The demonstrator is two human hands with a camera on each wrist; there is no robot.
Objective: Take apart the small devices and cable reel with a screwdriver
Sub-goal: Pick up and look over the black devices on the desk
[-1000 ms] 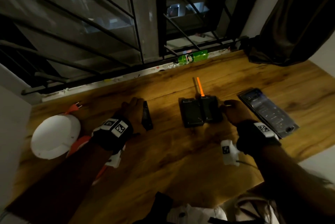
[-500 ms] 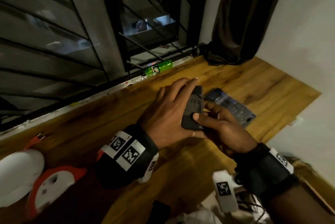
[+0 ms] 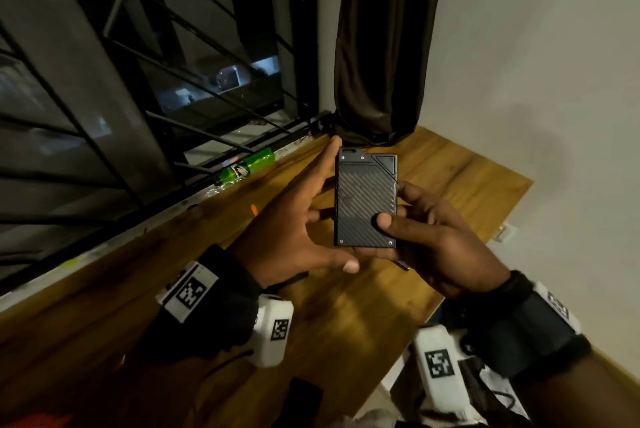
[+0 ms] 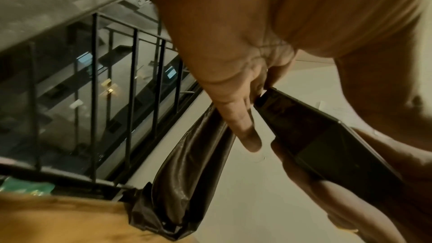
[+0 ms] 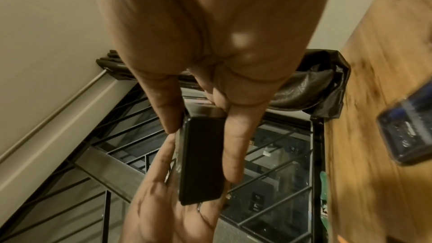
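We now have the small black device [image 3: 365, 199] lifted off the wooden counter [image 3: 346, 306] and held upright in front of us; a second ago it lay flat on the counter between our hands. Our right hand [image 3: 429, 237] grips it, thumb pressed on the ribbed face and fingers curled round its right edge and back. Our left hand [image 3: 294, 227] is spread beside its left edge, fingers fairly straight, forefinger reaching to the top corner and steadying rather than clasping. Small screws show at the corners of the face, so we judge this a look-over to find the fasteners before any unscrewing. The orange-tipped screwdriver [image 3: 254, 210] lies on the counter behind our left hand, only its tip showing and not yet picked up. A green bottle [image 3: 247, 168] lies on the far sill by the window grille. The cable reel is out of view.
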